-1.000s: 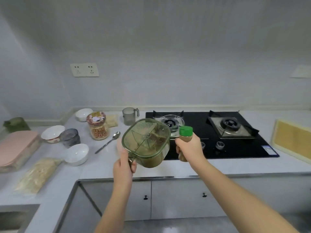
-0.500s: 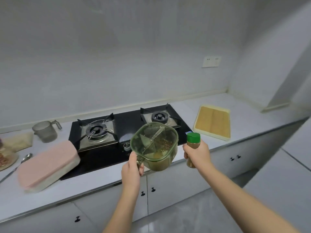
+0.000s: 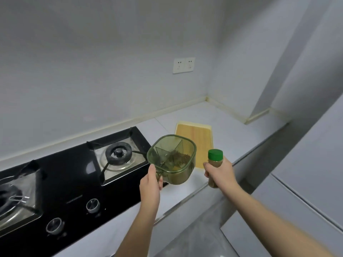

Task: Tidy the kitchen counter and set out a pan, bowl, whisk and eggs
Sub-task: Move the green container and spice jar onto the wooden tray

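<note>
My left hand point(image 3: 150, 182) grips the handle of a green see-through spice box point(image 3: 172, 158) with divided compartments holding dried spices. It hangs in the air above the counter, just right of the stove. My right hand point(image 3: 219, 170) holds a small spice bottle point(image 3: 214, 164) with a green cap, upright, above the counter's front edge. No pan, bowl, whisk or eggs are in view.
A black two-burner gas stove point(image 3: 74, 175) fills the left of the grey counter point(image 3: 232, 130). A wooden cutting board point(image 3: 196, 140) lies flat behind the spice box. A double wall socket point(image 3: 183, 65) sits above. The counter ends in a corner at the right.
My view has swung right along the counter; the pink box, cup and spoon have left the frame. Both hands carried the spice box and bottle rightward, past the stove toward the cutting board.
</note>
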